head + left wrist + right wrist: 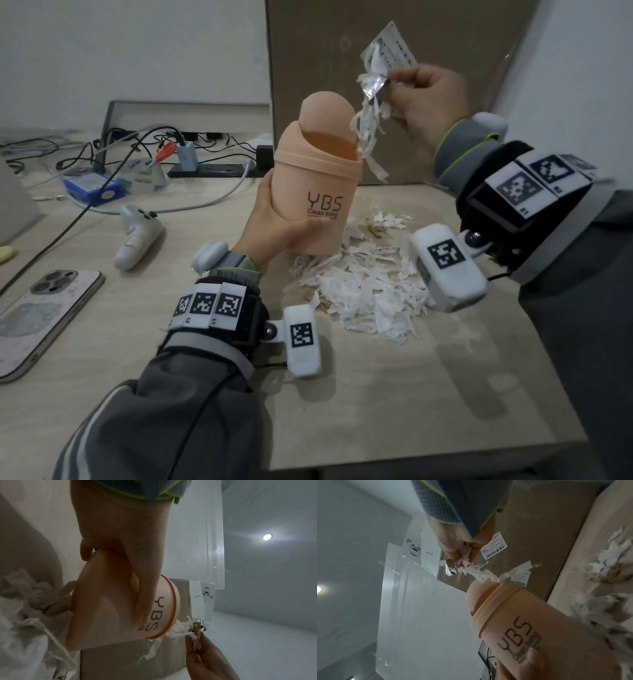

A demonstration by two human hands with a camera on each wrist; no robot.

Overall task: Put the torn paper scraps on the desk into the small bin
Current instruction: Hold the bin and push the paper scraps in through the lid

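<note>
1. Paper scraps point(368, 291) lie in a loose white heap on the desk point(394, 394), in front of a brown cardboard box point(411, 34) and just beside the foot of the small bin point(317, 192).
2. A smaller bunch of scraps point(368, 128) hangs from the right hand point(428, 99), which is raised above and to the right of the bin and pinches the bunch between fingers and thumb; a crumpled silvery bit and a printed label stick up from the same pinch.
3. The hanging strips trail down to the bin's rim, and some reach into the opening under the swing lid point(327, 109), which is tipped back.
4. The small bin is peach-coloured, marked "YBS Clean living", and is tilted slightly; whether its base touches the desk cannot be told.
5. The left hand point(274, 222) grasps the bin's lower body, thumb across the front under the lettering, fingers wrapped round the far side.
6. The left wrist view shows the thumb point(145, 588) lying along the bin wall, with the strips at the rim.
7. Off to the left on the desk lie a phone point(44, 315), a white handheld controller point(137, 236), a blue box point(92, 188) and a tangle of cables point(137, 140).
</note>
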